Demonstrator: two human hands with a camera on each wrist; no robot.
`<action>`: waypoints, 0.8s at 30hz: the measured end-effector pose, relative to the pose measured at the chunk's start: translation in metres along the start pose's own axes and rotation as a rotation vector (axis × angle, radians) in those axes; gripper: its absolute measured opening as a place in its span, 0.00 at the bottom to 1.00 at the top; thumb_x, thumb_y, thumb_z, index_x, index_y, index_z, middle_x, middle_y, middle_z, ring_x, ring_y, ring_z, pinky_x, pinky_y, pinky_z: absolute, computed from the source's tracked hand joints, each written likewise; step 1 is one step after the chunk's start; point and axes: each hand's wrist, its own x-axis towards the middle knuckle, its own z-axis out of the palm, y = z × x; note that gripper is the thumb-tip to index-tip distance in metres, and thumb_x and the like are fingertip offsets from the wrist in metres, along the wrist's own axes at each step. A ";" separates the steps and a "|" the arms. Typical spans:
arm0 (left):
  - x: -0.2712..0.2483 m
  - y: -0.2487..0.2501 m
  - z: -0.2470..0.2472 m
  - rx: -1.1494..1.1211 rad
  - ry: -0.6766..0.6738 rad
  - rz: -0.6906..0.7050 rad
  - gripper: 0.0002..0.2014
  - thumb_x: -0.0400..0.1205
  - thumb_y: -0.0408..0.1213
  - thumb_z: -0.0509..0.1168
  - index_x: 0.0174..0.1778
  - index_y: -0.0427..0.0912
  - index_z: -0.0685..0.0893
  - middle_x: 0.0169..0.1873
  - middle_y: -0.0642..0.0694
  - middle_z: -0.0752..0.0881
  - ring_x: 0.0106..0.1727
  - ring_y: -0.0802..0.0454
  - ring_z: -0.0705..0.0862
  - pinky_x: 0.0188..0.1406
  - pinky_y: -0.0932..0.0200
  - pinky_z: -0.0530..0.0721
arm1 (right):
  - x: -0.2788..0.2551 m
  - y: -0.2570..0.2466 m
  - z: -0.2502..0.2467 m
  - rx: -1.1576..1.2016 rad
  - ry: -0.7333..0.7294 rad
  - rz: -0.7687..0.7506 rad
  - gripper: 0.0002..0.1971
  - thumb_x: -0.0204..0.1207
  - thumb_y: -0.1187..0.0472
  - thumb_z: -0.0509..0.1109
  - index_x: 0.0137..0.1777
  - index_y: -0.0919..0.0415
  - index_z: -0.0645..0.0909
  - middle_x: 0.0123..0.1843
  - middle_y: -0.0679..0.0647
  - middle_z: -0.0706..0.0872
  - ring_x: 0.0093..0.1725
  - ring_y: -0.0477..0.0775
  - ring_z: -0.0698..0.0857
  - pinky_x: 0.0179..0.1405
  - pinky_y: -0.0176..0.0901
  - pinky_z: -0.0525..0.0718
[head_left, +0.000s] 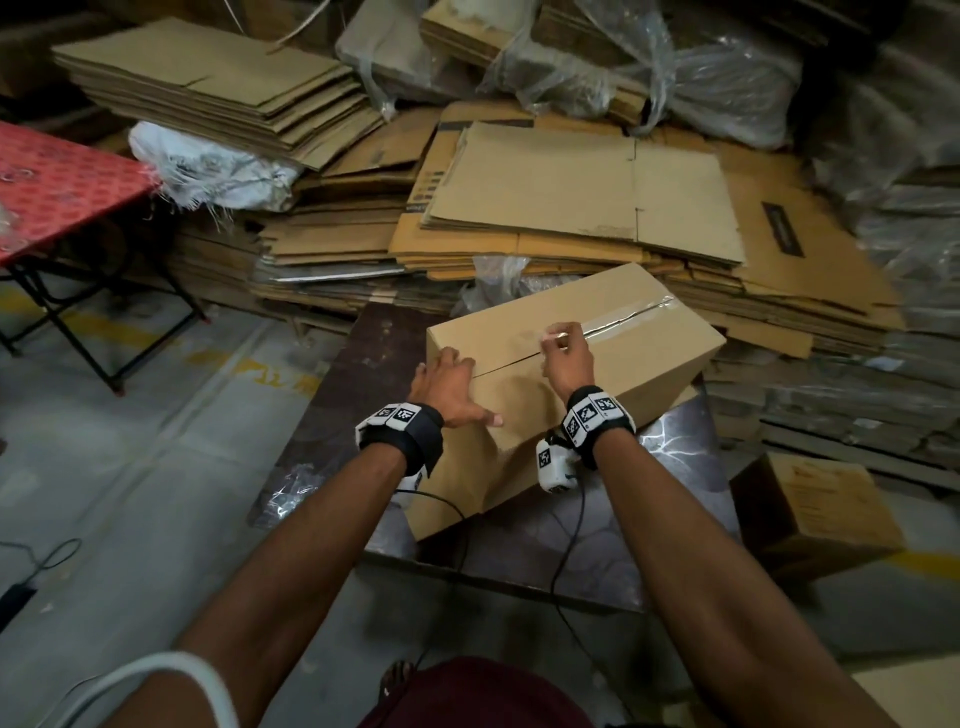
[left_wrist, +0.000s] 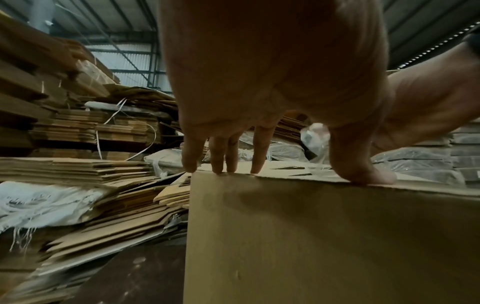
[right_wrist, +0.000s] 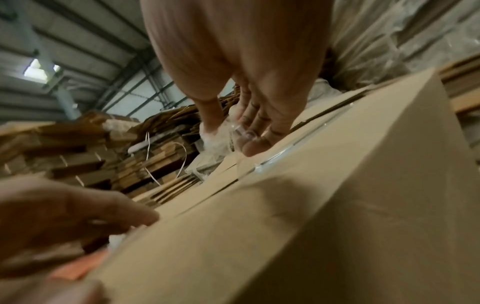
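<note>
The right hand (head_left: 569, 358) pinches the loose, crumpled end of the clear tape (head_left: 626, 313) between thumb and fingertips, just above the middle seam on top of the cardboard box (head_left: 649, 364). The rest of the strip lies stuck along the seam toward the far right edge. The left hand (head_left: 449, 387) lies spread on the near left end of the box. Its fingers (left_wrist: 218, 156) are straight with their tips on the top edge, and it grips nothing. Between the two hands the seam is bare and slightly parted.

Both wrist bands (head_left: 400, 423) carry black-and-white marker squares. A black printed panel (head_left: 782, 228) on a flattened carton and the print on a smaller carton (head_left: 815, 504) at near right are too blurred to read.

The box sits askew on a dark brown tabletop (head_left: 353, 374), glossy on its right side. Behind it, stacks of flattened cardboard (head_left: 571, 208) cover the far side, with a white woven sack (head_left: 208, 171) and plastic-wrapped bundles (head_left: 727, 78) among them. A red patterned folding table (head_left: 62, 187) stands far left on the grey floor (head_left: 130, 441), which bears worn yellow marks. A ribbed metal roof (left_wrist: 116, 20) shows overhead.
</note>
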 end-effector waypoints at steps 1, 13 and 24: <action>0.001 0.003 -0.002 0.029 -0.008 -0.002 0.52 0.64 0.70 0.78 0.80 0.44 0.73 0.80 0.38 0.67 0.82 0.36 0.66 0.85 0.33 0.58 | 0.002 0.001 -0.003 -0.051 0.004 -0.027 0.12 0.82 0.61 0.73 0.62 0.57 0.76 0.46 0.55 0.84 0.42 0.55 0.85 0.49 0.52 0.86; 0.008 0.041 0.013 0.270 -0.100 0.175 0.58 0.52 0.70 0.80 0.75 0.44 0.73 0.76 0.38 0.69 0.77 0.36 0.66 0.78 0.31 0.65 | 0.008 0.021 -0.005 -0.816 -0.163 -0.194 0.10 0.84 0.58 0.69 0.63 0.51 0.87 0.73 0.55 0.74 0.72 0.61 0.71 0.71 0.59 0.70; 0.019 -0.009 -0.049 0.306 -0.312 0.123 0.66 0.56 0.55 0.87 0.89 0.50 0.60 0.90 0.45 0.54 0.88 0.42 0.59 0.80 0.34 0.67 | 0.018 0.015 -0.021 -0.384 -0.162 -0.108 0.05 0.89 0.66 0.59 0.61 0.63 0.72 0.59 0.61 0.83 0.53 0.58 0.84 0.45 0.45 0.81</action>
